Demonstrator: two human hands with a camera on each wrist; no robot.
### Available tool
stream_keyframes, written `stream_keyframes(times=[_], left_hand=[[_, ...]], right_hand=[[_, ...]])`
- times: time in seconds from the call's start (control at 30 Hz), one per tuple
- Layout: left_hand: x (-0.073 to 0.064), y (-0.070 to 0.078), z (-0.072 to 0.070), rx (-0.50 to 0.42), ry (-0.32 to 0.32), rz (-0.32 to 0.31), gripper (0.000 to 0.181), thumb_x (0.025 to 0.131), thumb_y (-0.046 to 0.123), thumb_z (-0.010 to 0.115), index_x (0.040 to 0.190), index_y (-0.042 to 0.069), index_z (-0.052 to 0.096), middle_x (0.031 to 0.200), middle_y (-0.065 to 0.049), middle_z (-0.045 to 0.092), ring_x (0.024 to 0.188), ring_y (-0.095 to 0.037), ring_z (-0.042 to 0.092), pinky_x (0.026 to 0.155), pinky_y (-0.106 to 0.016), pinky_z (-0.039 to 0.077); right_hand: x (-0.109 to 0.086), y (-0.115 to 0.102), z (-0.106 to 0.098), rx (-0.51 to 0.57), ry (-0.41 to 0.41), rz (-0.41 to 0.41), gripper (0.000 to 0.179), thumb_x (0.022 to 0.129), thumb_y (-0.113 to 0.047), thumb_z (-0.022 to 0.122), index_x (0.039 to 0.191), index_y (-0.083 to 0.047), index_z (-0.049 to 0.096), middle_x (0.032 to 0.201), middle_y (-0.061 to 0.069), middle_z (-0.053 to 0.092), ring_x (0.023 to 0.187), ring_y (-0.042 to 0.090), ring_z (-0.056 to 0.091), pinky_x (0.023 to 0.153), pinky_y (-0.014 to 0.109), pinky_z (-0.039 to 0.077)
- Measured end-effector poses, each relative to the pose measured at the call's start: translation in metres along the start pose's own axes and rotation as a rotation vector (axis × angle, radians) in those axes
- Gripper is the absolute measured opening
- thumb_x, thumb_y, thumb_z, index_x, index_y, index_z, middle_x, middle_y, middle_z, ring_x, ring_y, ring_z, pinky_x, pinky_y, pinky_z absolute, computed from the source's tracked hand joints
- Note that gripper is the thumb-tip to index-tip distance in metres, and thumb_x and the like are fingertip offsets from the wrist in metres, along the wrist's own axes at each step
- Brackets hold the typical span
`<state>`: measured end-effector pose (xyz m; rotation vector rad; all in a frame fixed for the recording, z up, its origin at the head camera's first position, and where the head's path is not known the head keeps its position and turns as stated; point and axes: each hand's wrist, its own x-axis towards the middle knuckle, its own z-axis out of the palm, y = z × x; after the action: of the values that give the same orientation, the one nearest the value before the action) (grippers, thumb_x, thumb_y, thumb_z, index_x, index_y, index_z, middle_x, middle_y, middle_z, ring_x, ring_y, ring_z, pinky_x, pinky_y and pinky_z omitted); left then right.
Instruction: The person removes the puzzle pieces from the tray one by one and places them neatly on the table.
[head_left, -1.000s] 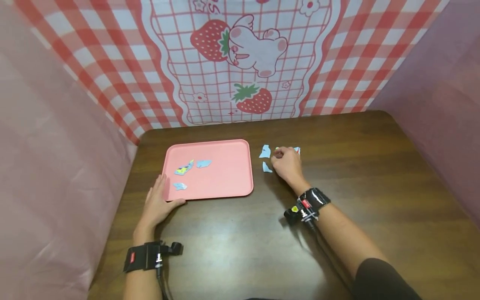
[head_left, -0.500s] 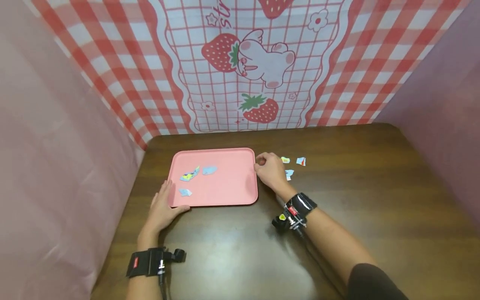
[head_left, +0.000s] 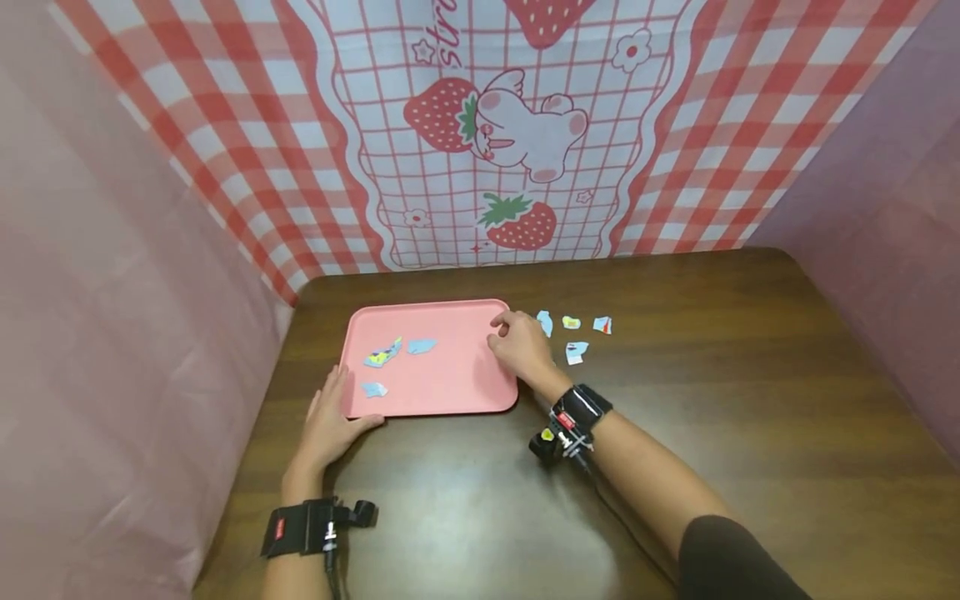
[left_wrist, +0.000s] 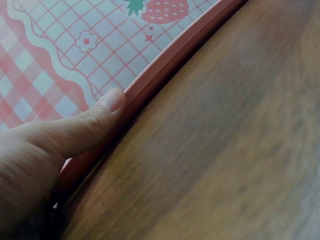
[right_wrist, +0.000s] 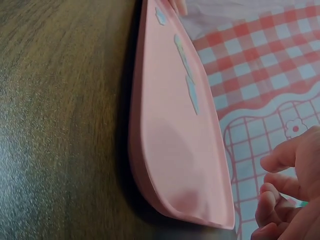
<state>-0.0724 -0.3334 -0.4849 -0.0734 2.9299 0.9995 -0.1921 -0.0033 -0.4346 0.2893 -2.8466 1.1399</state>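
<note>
My left hand (head_left: 327, 429) rests at the near left corner of a pink tray (head_left: 457, 398), fingers spread along its left side and the thumb on its front rim. The thumb (left_wrist: 102, 112) lies straight on that rim in the left wrist view. Three torn paper pieces sit in the tray: a blue and yellow one (head_left: 383, 353), a plain blue one (head_left: 422, 346) and a small pale one (head_left: 374, 389). My right hand (head_left: 522, 348) hangs over the tray's right side, fingers bent, thumb and fingertip slightly apart; I cannot tell whether it holds a piece.
Right of the tray on the wooden table (head_left: 720, 400) lie more torn pieces: a blue one (head_left: 545, 322), a yellow one (head_left: 571, 322), one with red (head_left: 602, 325) and a blue and white one (head_left: 575, 352). A strawberry-print cloth (head_left: 517, 125) hangs behind.
My right hand has moved left from the loose paper pieces to over the tray's right side. The left hand stays at the tray's corner. The head view has tilted slightly.
</note>
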Motion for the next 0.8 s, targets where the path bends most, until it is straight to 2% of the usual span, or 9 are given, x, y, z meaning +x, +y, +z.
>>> stream_keyframes(times=[0.13,0.37,0.53,0.8], left_hand=[[0.003,0.001,-0.001,-0.004,0.013,0.009,0.121,0.076,0.05,0.085,0.16,-0.001,0.015,0.165,-0.026,0.012,0.152,-0.043,0.011,0.12,-0.06,0.006],[-0.004,0.0,0.003,-0.005,0.021,0.007,0.121,0.076,0.052,0.085,0.16,-0.002,0.017,0.164,-0.028,0.013,0.15,-0.046,0.015,0.119,-0.062,0.008],[-0.008,0.0,0.006,-0.004,0.04,0.035,0.118,0.076,0.05,0.085,0.158,-0.005,0.02,0.162,-0.031,0.016,0.149,-0.046,0.017,0.119,-0.063,0.008],[-0.01,0.003,0.001,0.01,0.079,0.072,0.116,0.075,0.049,0.086,0.155,-0.008,0.025,0.159,-0.035,0.019,0.147,-0.048,0.019,0.117,-0.065,0.011]], right_hand=[[0.004,-0.002,0.005,-0.013,-0.011,-0.009,0.022,0.085,-0.019,0.073,0.104,-0.008,0.075,0.087,0.006,0.066,0.079,0.024,0.062,0.069,0.038,0.051],[-0.001,-0.007,0.014,-0.016,-0.027,-0.04,0.018,0.084,-0.017,0.075,0.1,-0.008,0.076,0.084,0.005,0.068,0.077,0.024,0.065,0.067,0.039,0.053],[-0.005,-0.01,0.018,-0.029,-0.034,-0.046,0.016,0.083,-0.016,0.076,0.097,-0.009,0.076,0.082,0.003,0.068,0.075,0.022,0.064,0.065,0.038,0.053],[-0.008,-0.014,0.021,-0.031,-0.051,-0.022,0.013,0.084,-0.018,0.077,0.095,-0.011,0.076,0.08,-0.001,0.065,0.072,0.019,0.061,0.062,0.035,0.05]])
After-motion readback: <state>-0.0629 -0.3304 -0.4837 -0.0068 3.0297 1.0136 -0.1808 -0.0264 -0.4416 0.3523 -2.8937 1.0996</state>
